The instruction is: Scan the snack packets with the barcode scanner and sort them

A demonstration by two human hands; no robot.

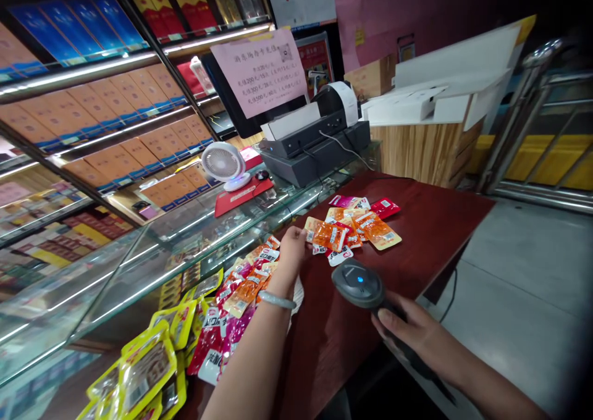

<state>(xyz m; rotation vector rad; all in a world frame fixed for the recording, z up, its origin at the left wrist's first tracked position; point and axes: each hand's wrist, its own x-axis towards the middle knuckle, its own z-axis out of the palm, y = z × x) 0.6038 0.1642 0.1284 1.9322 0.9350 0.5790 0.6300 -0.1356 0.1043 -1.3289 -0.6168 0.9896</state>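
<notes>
My left hand [294,242], with a pale bangle at the wrist, pinches the corner of an orange snack packet [325,233]. That packet is at the near left edge of a small pile of orange, red and white snack packets [377,230] on the dark red table. My right hand [404,326] is wrapped round the handle of a grey barcode scanner [359,283], which shows a blue light on top. The scanner's head points toward the pile, apart from it. Beside my left forearm lies a larger heap of red, pink and orange packets [245,293].
Yellow-edged packets [147,367] lie at the lower left along a glass counter [152,247]. A small white fan [223,162], a dark cash register [319,148] and a screen with a pink notice [262,71] stand behind. Metal railing [519,117] rises at right.
</notes>
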